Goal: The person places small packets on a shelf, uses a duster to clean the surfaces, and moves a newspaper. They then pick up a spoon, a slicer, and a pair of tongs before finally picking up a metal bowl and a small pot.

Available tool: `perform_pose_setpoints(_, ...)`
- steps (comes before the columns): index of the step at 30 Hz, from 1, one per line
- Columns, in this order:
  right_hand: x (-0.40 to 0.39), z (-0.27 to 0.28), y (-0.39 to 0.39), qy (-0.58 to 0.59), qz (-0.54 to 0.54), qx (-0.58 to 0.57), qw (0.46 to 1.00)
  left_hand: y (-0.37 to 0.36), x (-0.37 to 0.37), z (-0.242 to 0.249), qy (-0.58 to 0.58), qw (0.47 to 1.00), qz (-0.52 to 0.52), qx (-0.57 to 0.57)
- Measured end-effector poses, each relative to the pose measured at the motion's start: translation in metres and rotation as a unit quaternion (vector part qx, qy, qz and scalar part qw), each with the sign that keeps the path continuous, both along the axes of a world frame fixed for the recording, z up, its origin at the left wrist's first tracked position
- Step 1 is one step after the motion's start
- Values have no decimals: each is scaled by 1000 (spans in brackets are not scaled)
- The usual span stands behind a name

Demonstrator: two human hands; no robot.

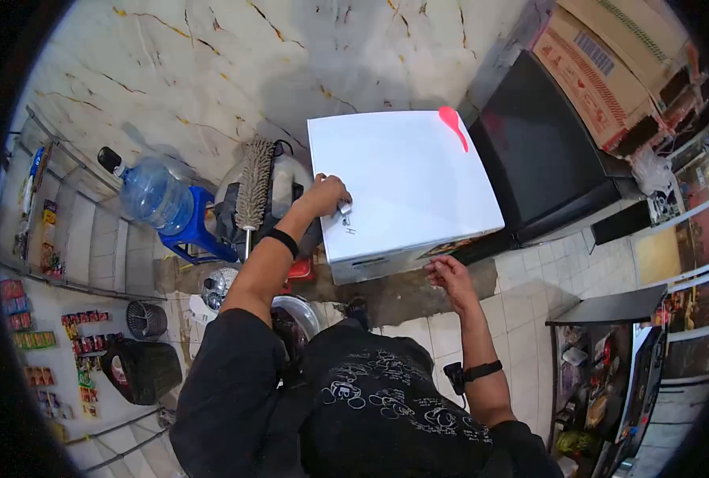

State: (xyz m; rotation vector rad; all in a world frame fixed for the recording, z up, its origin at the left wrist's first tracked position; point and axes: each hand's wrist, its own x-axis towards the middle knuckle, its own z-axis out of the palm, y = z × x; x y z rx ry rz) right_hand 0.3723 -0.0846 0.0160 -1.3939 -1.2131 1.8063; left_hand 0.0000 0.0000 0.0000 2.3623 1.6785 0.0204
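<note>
My left hand (326,197) is at the left edge of a white box-shaped appliance (406,179), seen from above. Its fingers are curled against a small silver metal piece (344,209) on the top; the exact kind is too small to tell. Dark marks sit on the white surface just below it. Off the appliance's front edge hovers my right hand (450,277), fingers loosely bent and apart, holding nothing. A red spoon (451,126) lies near the far right corner of the white top.
On the left, a large water bottle (157,195) lies tilted on a blue stool (197,223) beside a fluffy duster (254,187). A metal basin (302,313) is by my legs. At right stand a black appliance (542,147), cardboard boxes (597,80) and a shelf (609,307).
</note>
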Motion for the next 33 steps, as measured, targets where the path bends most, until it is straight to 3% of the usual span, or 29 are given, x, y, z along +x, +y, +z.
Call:
perform_pose_setpoints(2, -21, -7, -5, 40, 22, -17, 999, -19, -16, -7, 20, 999, -19, -22)
perform_pose_setpoints(3, 4, 15, 70, 9, 37, 15, 999, 50, 16, -5, -10, 1000, -5, 11)
perform_pose_setpoints(7, -37, 9, 106, 14, 131, -15, 991, 40, 6, 10, -19, 999, 22, 28)
perform_pose_setpoints(9, -50, 8, 129, -14, 177, 28, 984, 38, 8, 20, -206, 967, 124, 89)
perform_pose_setpoints(11, -66, 8, 148, -27, 219, 65, 973, 23, 14, 27, -399, 864, 272, 139)
perform_pose_setpoints(13, -84, -1, 167, -49, 261, 89, 960, 8, 17, 3, -611, 690, 359, 150)
perform_pose_setpoints(14, -95, -6, 176, -45, 276, 89, 956, -3, 21, -8, -606, 686, 370, 159)
perform_pose_setpoints(16, -116, -14, 187, -128, 358, 222, 898, -32, 37, -21, -720, 509, 446, 153)
perform_pose_setpoints(17, -126, -17, 191, -125, 377, 219, 891, -44, 45, -28, -716, 498, 460, 164)
perform_pose_setpoints(19, -154, -18, 195, -110, 402, 312, 854, -66, 59, -40, -780, 368, 478, 166)
perform_pose_setpoints(21, -181, -19, 203, -117, 451, 312, 828, -82, 71, -47, -790, 320, 484, 198)
perform_pose_setpoints(23, -203, -31, 203, -97, 446, 528, 717, -101, 79, -49, -848, 213, 452, 179)
perform_pose_setpoints(24, -212, -32, 198, -117, 466, 517, 708, -107, 85, -43, -855, 174, 454, 182)
perform_pose_setpoints(25, -219, -36, 197, -113, 472, 524, 700, -112, 86, -43, -855, 170, 450, 193)
perform_pose_setpoints(27, -226, -46, 196, -171, 492, 613, 593, -120, 86, -42, -871, 159, 439, 150)
perform_pose_setpoints(28, -227, -43, 194, -181, 503, 602, 593, -122, 82, -40, -874, 154, 433, 160)
perform_pose_setpoints(29, -228, -50, 197, -179, 484, 634, 576, -124, 80, -39, -841, 210, 475, 154)
perform_pose_setpoints(31, -225, -50, 196, -161, 459, 635, 600, -126, 75, -41, -758, 313, 555, 136)
perform_pose_setpoints(33, -222, -50, 192, -187, 443, 627, 614, -125, 68, -45, -772, 300, 545, 130)
